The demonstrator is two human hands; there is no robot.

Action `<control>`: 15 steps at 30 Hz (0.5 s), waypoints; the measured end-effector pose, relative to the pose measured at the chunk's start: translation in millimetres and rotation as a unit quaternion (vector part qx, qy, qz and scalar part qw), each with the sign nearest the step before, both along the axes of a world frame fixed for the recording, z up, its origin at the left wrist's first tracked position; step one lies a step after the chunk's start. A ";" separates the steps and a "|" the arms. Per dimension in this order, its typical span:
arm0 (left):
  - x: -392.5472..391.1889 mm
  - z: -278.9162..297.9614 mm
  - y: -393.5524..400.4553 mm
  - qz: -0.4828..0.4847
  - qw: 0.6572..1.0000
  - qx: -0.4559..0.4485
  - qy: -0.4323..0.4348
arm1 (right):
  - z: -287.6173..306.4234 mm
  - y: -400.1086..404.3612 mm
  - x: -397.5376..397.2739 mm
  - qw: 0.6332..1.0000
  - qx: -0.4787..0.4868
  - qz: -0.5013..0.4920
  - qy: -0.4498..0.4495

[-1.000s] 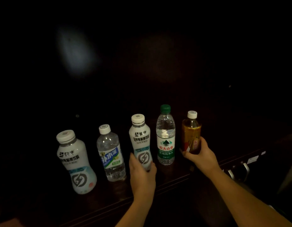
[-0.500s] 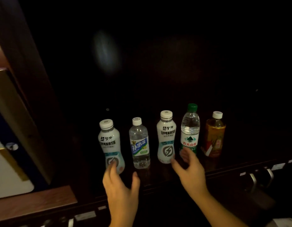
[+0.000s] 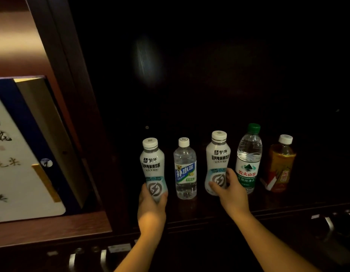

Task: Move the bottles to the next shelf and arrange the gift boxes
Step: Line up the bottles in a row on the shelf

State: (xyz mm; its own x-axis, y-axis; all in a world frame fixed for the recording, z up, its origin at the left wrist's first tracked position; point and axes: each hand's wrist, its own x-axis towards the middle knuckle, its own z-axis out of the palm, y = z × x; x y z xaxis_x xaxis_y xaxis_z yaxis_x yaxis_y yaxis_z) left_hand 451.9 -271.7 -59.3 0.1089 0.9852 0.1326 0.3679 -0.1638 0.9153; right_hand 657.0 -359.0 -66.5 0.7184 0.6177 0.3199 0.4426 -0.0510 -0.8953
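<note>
Five bottles upright in a row on a dark wooden shelf [image 3: 278, 208], dimly lit. Leftmost white electrolyte-drink bottle [image 3: 153, 167] clasped around its lower body by the left hand [image 3: 152, 208], thumb on one side and fingers wrapped round the other; whether its base touched the shelf, impossible to tell. Just beside it, apart, a clear bottle with a blue-and-white label [image 3: 185, 169] and white cap. Then the second white electrolyte-drink bottle [image 3: 217, 160], gripped low down by the right hand [image 3: 230, 193], thumb across the front of the label and fingers behind. Close on its right, a green-capped water bottle [image 3: 248, 160], nearly touching the right hand's knuckles. At the far right end, somewhat apart, an amber tea bottle [image 3: 280, 165] with a white cap. In the neighbouring compartment to the left, past a dark upright divider [image 3: 76, 107], a tall blue-edged gift box [image 3: 19, 154] with a white calligraphy front, leaning back slightly. Metal drawer handles [image 3: 329, 222] faintly seen below the shelf edge.
</note>
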 end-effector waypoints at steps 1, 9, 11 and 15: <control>2.3 0.1 -2.1 -0.004 1.000 0.009 0.009 | -0.6 0.7 -0.3 1.000 0.002 0.000 0.002; 16.9 -2.1 -12.2 -0.009 0.999 0.045 0.028 | -2.6 11.8 -15.8 1.000 -0.011 -0.002 -0.007; 16.6 -4.0 -11.9 -0.007 0.998 0.054 0.029 | -3.8 13.1 -16.6 1.000 -0.011 -0.006 -0.012; 17.9 -6.8 -9.8 -0.004 0.998 0.058 0.029 | -4.0 15.5 -16.1 1.000 -0.020 -0.012 -0.019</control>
